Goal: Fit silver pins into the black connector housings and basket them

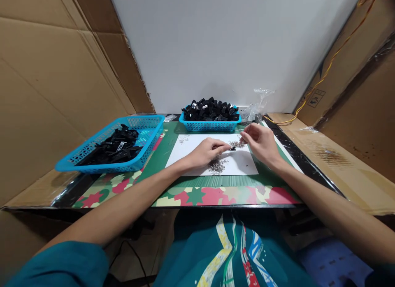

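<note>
My left hand rests low over a white sheet of paper, its thumb and fingers closed on a small black plastic part. To the right, my right hand is raised slightly, fingertips pinched together. A thin dark line shows at those fingertips, too fine to name. One pile of tiny metal pieces lies just below my left hand. Another small pile of metal pieces sits between the two hands, behind the black part. A few more bits are scattered at the sheet's far left.
A blue basket heaped with black plastic parts stands at the back. On the left, a larger blue basket holds black pieces. Clear plastic bags lie at the back right. Cardboard walls flank the table, with a yellow cord hanging right.
</note>
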`<act>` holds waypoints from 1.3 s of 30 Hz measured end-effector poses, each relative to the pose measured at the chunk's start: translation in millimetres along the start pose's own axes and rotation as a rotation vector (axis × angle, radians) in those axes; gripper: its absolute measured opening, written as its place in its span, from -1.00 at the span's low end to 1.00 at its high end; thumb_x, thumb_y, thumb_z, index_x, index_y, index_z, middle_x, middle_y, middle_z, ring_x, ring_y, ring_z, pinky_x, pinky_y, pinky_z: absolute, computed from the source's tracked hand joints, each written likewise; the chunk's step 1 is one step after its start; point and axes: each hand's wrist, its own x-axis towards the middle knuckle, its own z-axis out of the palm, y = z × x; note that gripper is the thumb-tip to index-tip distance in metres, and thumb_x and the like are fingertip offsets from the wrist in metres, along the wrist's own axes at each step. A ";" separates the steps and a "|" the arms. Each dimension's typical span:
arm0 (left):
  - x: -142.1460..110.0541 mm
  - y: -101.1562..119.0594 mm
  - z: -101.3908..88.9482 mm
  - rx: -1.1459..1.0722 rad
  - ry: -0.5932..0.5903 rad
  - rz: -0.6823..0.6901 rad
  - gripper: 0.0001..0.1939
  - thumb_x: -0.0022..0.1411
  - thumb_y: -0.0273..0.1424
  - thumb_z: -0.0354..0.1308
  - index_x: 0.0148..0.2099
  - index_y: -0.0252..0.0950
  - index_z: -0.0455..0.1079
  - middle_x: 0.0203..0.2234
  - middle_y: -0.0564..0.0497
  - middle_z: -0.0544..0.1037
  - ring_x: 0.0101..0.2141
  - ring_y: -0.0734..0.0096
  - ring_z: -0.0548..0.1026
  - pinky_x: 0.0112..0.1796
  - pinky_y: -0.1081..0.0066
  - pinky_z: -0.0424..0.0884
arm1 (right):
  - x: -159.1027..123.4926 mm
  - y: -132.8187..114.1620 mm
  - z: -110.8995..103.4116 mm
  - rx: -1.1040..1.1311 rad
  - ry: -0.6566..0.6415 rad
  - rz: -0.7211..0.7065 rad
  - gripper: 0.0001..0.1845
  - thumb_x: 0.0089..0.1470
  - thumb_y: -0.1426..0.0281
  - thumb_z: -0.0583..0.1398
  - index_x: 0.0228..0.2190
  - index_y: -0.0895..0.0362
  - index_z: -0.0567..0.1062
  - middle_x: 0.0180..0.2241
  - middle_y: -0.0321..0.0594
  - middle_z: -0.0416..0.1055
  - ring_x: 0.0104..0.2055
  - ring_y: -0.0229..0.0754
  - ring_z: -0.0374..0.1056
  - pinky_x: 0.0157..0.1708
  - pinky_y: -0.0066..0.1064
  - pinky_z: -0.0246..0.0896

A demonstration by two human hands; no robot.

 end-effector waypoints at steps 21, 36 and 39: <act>11.0 -12.8 -6.4 -0.247 0.279 -0.077 -0.70 0.42 -0.27 0.11 -0.08 -0.33 0.62 -0.45 -0.01 0.42 -0.47 0.45 0.15 -0.42 0.36 0.17 | -1.8 1.8 -0.3 -0.143 -0.646 -0.063 -0.78 0.19 0.35 0.24 -0.37 0.19 0.68 -0.57 -0.32 0.32 -0.49 -0.29 0.08 -0.47 -0.37 -0.05; 3.9 -2.0 -5.4 -0.187 0.151 -0.071 -0.70 0.40 -0.33 0.11 -0.03 -0.37 0.61 -0.28 -0.08 0.57 -0.39 0.43 0.32 -0.30 0.33 0.28 | -1.9 2.6 -3.7 -0.149 -0.749 -0.117 -0.85 0.22 0.36 0.25 -0.33 0.17 0.59 -0.36 -0.18 0.50 -0.36 -0.18 0.31 -0.34 -0.35 0.14; 3.4 -0.9 -5.9 -0.124 0.090 -0.066 -0.71 0.37 -0.30 0.14 -0.07 -0.36 0.61 -0.23 -0.10 0.62 -0.34 0.40 0.39 -0.30 0.35 0.26 | -2.0 0.9 -4.6 -0.141 -0.740 -0.141 -0.84 0.25 0.35 0.23 -0.34 0.16 0.54 -0.33 -0.18 0.47 -0.34 -0.19 0.29 -0.32 -0.35 0.14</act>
